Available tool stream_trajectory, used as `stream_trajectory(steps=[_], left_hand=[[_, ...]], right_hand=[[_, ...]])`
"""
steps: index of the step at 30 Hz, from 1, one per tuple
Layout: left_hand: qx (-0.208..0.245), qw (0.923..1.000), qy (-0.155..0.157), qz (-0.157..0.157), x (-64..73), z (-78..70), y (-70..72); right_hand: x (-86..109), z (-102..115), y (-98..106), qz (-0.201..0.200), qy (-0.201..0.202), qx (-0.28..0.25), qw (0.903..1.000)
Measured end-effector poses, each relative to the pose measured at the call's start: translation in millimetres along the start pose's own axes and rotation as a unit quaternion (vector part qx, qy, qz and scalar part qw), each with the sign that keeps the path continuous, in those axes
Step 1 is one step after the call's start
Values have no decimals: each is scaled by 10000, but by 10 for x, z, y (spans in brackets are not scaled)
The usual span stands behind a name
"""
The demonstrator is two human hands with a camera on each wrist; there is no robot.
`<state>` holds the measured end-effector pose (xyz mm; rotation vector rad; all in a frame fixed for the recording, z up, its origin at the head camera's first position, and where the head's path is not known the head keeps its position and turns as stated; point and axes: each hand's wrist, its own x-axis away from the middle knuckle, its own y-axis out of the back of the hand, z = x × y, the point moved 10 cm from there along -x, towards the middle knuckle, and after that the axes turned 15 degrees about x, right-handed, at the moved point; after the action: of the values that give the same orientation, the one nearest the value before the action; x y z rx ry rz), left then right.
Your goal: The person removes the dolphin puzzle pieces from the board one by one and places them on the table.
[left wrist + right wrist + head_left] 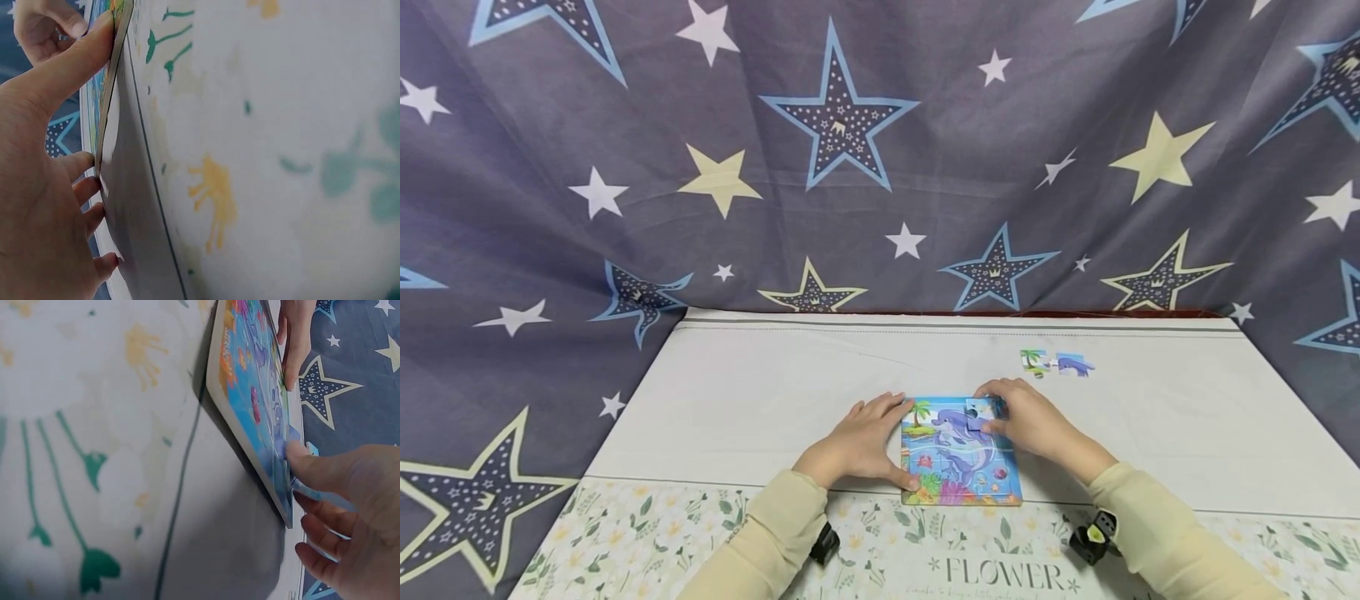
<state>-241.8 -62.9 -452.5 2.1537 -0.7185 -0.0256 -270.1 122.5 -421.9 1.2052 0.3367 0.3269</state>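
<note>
A square dolphin jigsaw puzzle in a shallow board lies in front of me, with dolphins, a palm and coral on it. My left hand spans its left side, thumb on the lower left corner and forefinger at the upper left. In the left wrist view the other fingertips line up along the board's edge. At the upper right corner, my right hand pinches a puzzle piece between thumb and fingers, right over the board. The right wrist view shows that thumb low over the puzzle surface.
Loose puzzle pieces lie behind the board to the right: one with a palm tree, another with a dolphin head. A white cloth with a floral front covers the table. A star-patterned curtain hangs behind it.
</note>
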Motion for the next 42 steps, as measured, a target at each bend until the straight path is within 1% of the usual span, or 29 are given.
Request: stream_trajectory(steps=[3, 10, 17, 28, 35, 42], left_hand=[[2, 10000, 0, 1, -2, -3, 0], [36, 10000, -54, 5, 1, -10, -2], [28, 10000, -39, -2, 2, 1, -8], [21, 10000, -4, 34, 14, -11, -1], [70, 10000, -30, 33, 22, -18, 1], [21, 10000, -12, 31, 11, -7, -5]], right_hand=[[-12, -18, 32, -125, 69, -220, 9997], [-5, -75, 61, -135, 50, -705, 9974], [32, -185, 146, -404, -88, -899, 9951], [123, -441, 311, -694, -282, -922, 9929], [178, -630, 378, -677, -408, -866, 9931], [242, -801, 474, -764, -482, -754, 9931]])
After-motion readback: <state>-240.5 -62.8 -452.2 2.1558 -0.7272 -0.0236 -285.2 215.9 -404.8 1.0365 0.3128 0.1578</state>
